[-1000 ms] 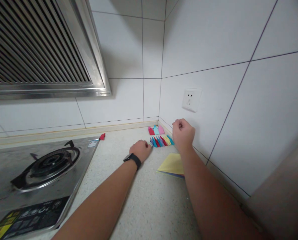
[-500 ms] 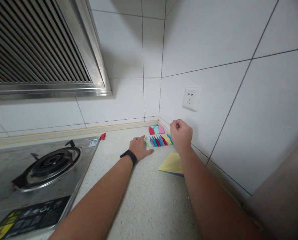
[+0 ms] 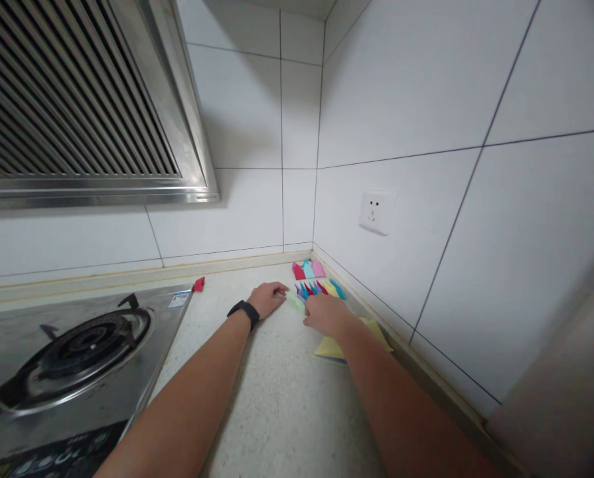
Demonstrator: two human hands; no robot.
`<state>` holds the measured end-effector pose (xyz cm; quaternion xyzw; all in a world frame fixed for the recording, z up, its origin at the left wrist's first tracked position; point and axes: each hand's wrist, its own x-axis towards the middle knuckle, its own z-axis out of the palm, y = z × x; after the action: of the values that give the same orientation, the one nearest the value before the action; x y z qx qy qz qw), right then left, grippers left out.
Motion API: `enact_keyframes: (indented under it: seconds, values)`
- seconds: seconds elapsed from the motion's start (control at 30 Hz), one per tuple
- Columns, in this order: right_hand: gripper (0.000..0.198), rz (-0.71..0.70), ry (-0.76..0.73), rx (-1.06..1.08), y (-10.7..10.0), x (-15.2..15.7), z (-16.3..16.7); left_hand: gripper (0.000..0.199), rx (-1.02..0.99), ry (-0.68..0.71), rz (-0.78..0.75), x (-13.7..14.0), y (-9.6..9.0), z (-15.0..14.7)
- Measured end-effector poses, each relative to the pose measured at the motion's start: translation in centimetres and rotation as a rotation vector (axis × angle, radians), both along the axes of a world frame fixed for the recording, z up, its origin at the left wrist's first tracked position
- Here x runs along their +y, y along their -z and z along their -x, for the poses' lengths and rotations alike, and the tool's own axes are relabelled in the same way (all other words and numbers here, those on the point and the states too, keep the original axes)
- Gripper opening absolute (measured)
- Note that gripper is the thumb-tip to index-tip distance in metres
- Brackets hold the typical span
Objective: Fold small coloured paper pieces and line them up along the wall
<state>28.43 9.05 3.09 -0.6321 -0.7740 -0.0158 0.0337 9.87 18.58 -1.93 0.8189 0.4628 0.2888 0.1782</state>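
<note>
My left hand (image 3: pixel 268 299), with a black band at the wrist, rests on the counter beside a pale green folded paper (image 3: pixel 295 301). Its fingers are bent but stand apart from the thumb, and nothing shows in them. My right hand (image 3: pixel 329 313) is closed at the near side of a row of colourful folded papers (image 3: pixel 321 288), close to the pale green one. Its fingertips point down and are partly hidden, so what they grip cannot be made out. Behind that row lie red, light blue and pink folded papers (image 3: pixel 308 269).
Yellow paper sheets (image 3: pixel 329 347) lie partly under my right forearm. A red folded paper (image 3: pixel 198 284) sits by the gas stove (image 3: pixel 170 332) on the left. A range hood (image 3: pixel 197 159) hangs above it. The tiled right wall carries a socket (image 3: pixel 377 212).
My right hand has come from beside the right wall, left and down to the folded papers. My left hand has drawn slightly back from the pale green paper, its fingers more bent.
</note>
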Motion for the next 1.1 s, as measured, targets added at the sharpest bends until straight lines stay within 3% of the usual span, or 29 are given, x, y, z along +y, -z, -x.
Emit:
enact_keyframes:
  seconds: [0.27, 0.57, 0.9, 1.1]
  values:
    - [0.017, -0.014, 0.034, -0.042, 0.5, 0.8, 0.8, 0.028, -0.163, 0.069, 0.041, 2.3, 0.7, -0.1]
    - [0.02, -0.1, -0.005, -0.006, 0.9, 1.5, 1.3, 0.022, -0.35, 0.022, 0.041, 3.8, 1.0, 0.0]
    - [0.014, -0.278, -0.093, 0.098, 0.6, 1.4, 1.8, 0.028, -0.559, 0.014, 0.16, 4.0, 1.7, -0.2]
    - [0.019, -0.246, -0.153, 0.069, 0.4, 1.1, 1.9, 0.03, -0.601, 0.016, 0.206, 3.8, 1.9, -0.5]
